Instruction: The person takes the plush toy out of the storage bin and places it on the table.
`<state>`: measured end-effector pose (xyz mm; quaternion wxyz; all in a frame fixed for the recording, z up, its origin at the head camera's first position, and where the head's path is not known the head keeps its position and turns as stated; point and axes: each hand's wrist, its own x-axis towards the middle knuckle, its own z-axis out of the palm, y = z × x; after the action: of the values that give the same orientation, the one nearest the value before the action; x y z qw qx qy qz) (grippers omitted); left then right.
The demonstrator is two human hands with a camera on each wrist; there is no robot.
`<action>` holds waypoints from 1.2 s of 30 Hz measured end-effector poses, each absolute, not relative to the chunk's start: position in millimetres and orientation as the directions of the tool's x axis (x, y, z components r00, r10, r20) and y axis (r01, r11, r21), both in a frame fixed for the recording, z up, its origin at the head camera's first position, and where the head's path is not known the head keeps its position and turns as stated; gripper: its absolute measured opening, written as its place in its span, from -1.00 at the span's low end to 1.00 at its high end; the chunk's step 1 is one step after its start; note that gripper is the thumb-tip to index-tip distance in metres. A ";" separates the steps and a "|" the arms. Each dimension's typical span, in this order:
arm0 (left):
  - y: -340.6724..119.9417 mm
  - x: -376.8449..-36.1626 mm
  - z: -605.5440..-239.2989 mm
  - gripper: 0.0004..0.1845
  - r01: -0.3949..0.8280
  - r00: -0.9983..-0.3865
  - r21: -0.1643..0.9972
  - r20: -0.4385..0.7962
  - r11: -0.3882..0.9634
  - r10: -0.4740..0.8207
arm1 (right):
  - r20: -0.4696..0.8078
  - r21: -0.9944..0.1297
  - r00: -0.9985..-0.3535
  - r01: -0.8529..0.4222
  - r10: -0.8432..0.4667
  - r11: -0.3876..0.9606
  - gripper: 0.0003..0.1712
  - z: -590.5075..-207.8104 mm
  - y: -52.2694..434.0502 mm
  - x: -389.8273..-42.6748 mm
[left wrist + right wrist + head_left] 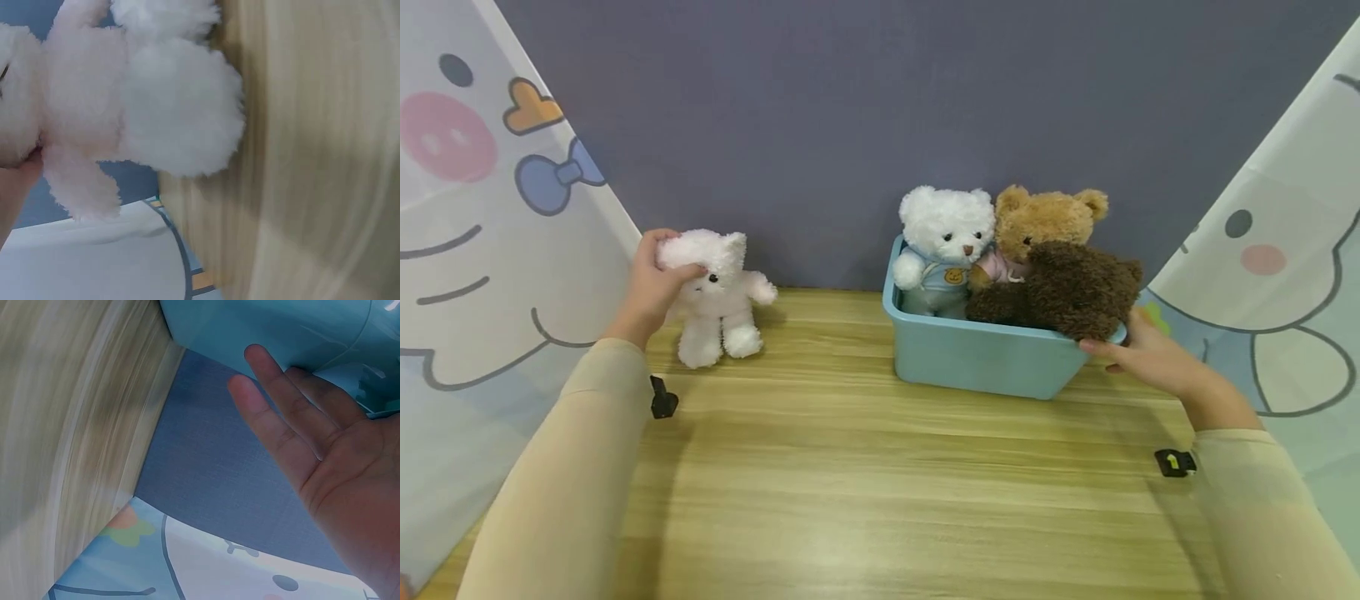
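Note:
My left hand (657, 279) grips the head of a fluffy pale pink-white plush toy (718, 308), thumb across its face. The toy is upright at the left back, its legs at the wooden surface. In the left wrist view, the pink body and white legs of the plush toy (181, 106) show close up. At the right end of a light blue bin (985, 354), my right hand (1150, 354) touches the rim with its thumb. The right wrist view shows this right hand (331, 450) with straight, spread fingers beside the bin wall (275, 325).
Inside the bin sit a white teddy bear (946, 229) in blue and a tan teddy bear (1045, 218) in pink. A dark brown plush toy (1078, 287) lies over the front rim. Behind is a grey panel (820, 150), with printed curtains (467, 250) at both sides.

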<state>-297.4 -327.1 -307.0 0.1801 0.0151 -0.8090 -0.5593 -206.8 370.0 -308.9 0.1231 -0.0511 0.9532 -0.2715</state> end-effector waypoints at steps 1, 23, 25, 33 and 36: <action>-329.2 -297.4 -303.8 -0.41 0.190 -0.930 0.918 0.282 0.348 -0.237 | -0.207 -0.530 -0.965 -0.030 -0.164 0.847 0.39 -309.3 369.3 -207.0; -343.4 -315.6 -313.4 -0.46 0.123 -0.968 0.846 0.218 0.518 -0.127 | -0.204 -0.540 -0.965 -0.028 -0.163 0.841 0.37 -310.2 370.9 -203.7; -344.4 -317.1 -311.0 -0.35 0.122 -0.967 0.826 0.224 0.550 -0.122 | -0.200 -0.536 -0.966 -0.032 -0.164 0.844 0.37 -310.1 370.0 -204.3; -342.8 -318.0 -298.3 -0.12 0.114 -0.990 0.769 0.143 0.629 0.005 | -0.202 -0.529 -0.966 -0.033 -0.163 0.848 0.37 -307.7 368.4 -203.8; -342.6 -316.3 -297.7 -0.06 0.089 -0.994 0.772 0.107 0.629 0.009 | -0.201 -0.527 -0.966 -0.032 -0.162 0.849 0.37 -307.9 368.3 -203.8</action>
<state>-316.3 -342.6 -297.7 0.0463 -0.0271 -0.9014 -0.4296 -203.8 368.3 -307.9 0.1198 -0.0508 0.9541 -0.2698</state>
